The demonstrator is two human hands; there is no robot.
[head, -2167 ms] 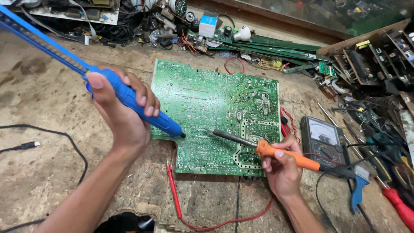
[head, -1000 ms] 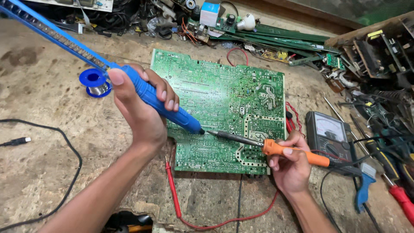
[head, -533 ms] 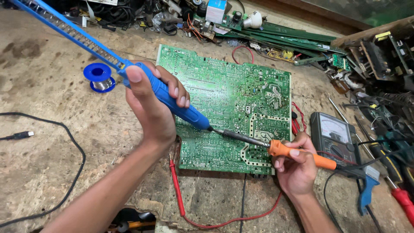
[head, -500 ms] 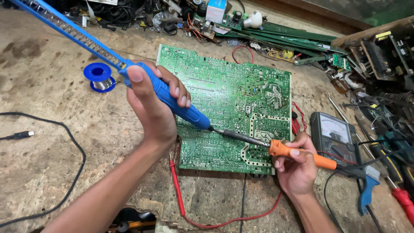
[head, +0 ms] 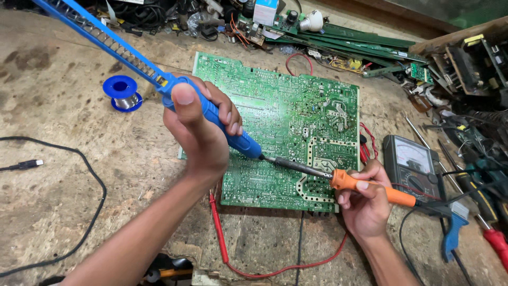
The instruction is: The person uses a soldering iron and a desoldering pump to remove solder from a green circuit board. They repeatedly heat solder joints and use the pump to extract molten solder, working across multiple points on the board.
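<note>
Left hand [head: 198,132]: closed around blue desoldering pump [head: 211,114]; long axis runs from upper left down to lower right, nozzle touching green circuit board [head: 275,106] near its middle

Right hand [head: 365,204]: gripping orange-handled soldering iron [head: 370,188]; shaft points up-left, tip meeting the pump nozzle at one spot on the board, so both tools converge from opposite sides

Circuit board: flat on the counter [head: 53,169], solder side up, between the two hands

Blue solder spool [head: 123,92]: on the counter, left of the board, apart from it

Analogue multimeter [head: 413,164]: just right of the right hand; red probe lead [head: 219,233] runs under the board's near edge

Containers: none distinguishable; loose boards and tools heaped along the far and right edges
</note>
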